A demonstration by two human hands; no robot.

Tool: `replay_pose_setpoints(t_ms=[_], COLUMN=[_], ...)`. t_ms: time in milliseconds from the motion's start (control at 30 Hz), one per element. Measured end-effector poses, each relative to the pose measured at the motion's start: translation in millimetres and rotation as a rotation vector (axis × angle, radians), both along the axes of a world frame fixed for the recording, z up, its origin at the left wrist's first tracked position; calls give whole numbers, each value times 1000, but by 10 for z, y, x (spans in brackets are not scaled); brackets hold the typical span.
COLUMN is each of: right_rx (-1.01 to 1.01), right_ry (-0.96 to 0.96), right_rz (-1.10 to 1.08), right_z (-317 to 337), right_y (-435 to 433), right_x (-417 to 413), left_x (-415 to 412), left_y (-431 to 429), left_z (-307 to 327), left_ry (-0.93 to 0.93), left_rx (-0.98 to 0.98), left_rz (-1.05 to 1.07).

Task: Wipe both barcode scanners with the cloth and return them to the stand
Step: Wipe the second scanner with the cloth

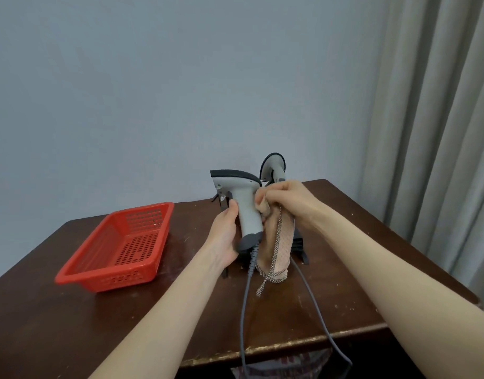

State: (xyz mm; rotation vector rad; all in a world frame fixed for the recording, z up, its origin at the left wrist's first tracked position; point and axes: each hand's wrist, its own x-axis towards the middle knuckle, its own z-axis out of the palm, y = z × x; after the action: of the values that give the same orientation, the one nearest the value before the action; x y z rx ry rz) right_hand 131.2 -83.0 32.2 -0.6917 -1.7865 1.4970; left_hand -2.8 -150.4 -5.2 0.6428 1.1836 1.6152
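Note:
My left hand (225, 233) grips the handle of a grey barcode scanner (242, 199) and holds it upright above the table, its head pointing left. My right hand (286, 199) grips a bunched pink cloth (280, 248) and presses it against the back of the scanner's handle; the rest of the cloth hangs down. A second grey scanner (273, 166) sits in the black stand (299, 246) behind my hands. The stand is mostly hidden by the cloth and hands.
A red perforated plastic basket (120, 248) sits on the dark wooden table (71, 318) to the left. Two grey cables (245, 310) run from the scanners over the table's front edge. A grey curtain (437, 119) hangs at right, a plain wall behind.

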Motion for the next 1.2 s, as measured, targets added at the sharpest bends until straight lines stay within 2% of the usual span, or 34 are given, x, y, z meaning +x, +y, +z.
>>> replay_pose_setpoints(t_ms=[67,133,300,433,567,633,733,800,867,1100,1200], right_rx=[16,90,193,251,175,173,89,3,-72,-275,-313], right_ry=[118,129,57,-182,68,33,-95,-58,3,167,212], right_rz=[-208,-294,-137,40,-168,-153,25,-20,-166,-242,-285], right_z=[-7,-33,-99,-98,-84,-63,-43,-58,-117,-225,-227], right_y=[58,90,-60,-116,-88,-94,-73,-19,44,67,107], right_x=[-32,-70,-71,24,-53,-70,-21,4,2,-145,-156], left_x=[29,47,47,-68,-29,-7,-56,-96,-88,56,19], left_y=[-6,4,23,17,-8,-15,-25,-41,-76,-104,-111], left_z=[39,53,68,42,67,82,94,104,128,321,327], left_ry=[-28,-48,-91,-104,-111,-143,-268,-356,-410,-170,-52], left_rx=[0,-2,-42,-77,-116,-121,-102,-62,-40,-101,-128], left_rz=[-5,7,39,101,100,47,-3,-32,-86,-201,-157])
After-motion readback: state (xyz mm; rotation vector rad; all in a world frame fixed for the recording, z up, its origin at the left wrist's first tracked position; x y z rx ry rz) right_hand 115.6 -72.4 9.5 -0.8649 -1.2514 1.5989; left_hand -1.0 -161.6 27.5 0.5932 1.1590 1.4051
